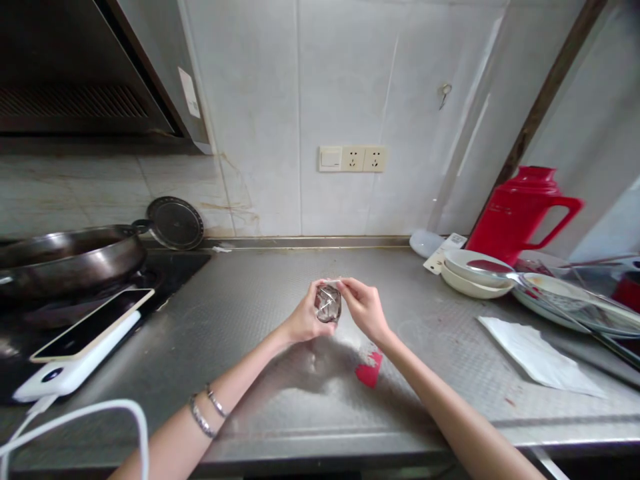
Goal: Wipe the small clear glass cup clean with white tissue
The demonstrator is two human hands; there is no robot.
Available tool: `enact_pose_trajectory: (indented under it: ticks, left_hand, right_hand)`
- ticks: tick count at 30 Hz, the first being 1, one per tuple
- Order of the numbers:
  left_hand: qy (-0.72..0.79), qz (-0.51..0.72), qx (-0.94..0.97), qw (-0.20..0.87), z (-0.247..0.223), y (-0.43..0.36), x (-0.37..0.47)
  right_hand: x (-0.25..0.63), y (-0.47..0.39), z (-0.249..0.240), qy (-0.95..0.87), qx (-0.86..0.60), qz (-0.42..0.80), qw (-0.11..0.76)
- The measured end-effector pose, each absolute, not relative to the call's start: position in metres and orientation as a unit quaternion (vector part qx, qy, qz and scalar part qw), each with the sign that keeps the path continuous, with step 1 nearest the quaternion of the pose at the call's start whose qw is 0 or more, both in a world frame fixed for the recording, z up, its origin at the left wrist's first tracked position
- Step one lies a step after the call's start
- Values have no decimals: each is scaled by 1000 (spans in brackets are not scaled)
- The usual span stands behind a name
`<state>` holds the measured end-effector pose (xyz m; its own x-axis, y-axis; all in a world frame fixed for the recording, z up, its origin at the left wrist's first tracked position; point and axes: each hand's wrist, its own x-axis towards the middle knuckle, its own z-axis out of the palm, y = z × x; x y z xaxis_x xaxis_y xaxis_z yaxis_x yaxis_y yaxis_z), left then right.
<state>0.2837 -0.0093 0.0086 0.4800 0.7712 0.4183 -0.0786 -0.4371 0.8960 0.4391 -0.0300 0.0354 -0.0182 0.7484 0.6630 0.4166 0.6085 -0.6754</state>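
Note:
Over the middle of the steel counter (250, 320), my left hand (306, 315) is wrapped round a small, see-through glass (328, 305) with a greyish-brown tint and pale criss-cross lines on the side facing me. My right hand (364, 307) is closed at the top edge of the glass, thumb and fingers pinched together. A narrow whitish strip (331, 283) shows at that edge, between the two hands; I cannot make out what it is. Below the hands, a ragged red patch (369, 371) is on the counter, near my right forearm.
On the left, a wide steel pan (75, 260) sits on the black stove, with a phone (93, 323) and a white power bank (75, 360) nearby. A red thermos (520, 213), stacked bowls (475, 270), plates and a white paper napkin (540, 353) occupy the right side.

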Motion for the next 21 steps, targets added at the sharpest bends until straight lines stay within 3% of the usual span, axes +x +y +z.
enact_pose_trajectory:
  ticks: [9,15,21]
  left_hand:
    - [245,496,663,505,12,-12,289]
    - [289,501,644,500,11,-8,287]
    - [284,449,723,443,9,-14,283]
  right_hand:
    - [433,-42,35,-731,-338,28,592]
    - [437,-41,35,-797,-241,-74,550]
    - [448,-33,43,-661,-427,40,616]
